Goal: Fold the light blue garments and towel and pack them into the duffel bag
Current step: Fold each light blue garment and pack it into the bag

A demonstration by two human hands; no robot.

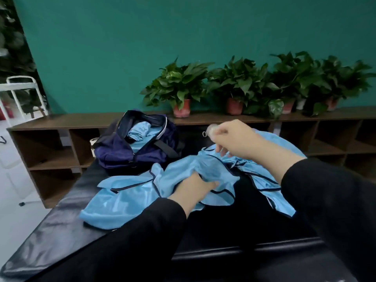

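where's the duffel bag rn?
In the head view, the navy duffel bag sits left of centre at the far end of the black padded bench, unzipped, just beyond the light blue garment and before the wooden shelf.

Count on inspection: one navy duffel bag, unzipped, on the black bench. One light blue folded item inside the bag. Loose light blue garments on the bench: at least two, exact number cannot be told from the heap. Two hands: left hand, right hand. Potted plants on the shelf unit: at least four. One white metal frame at left.
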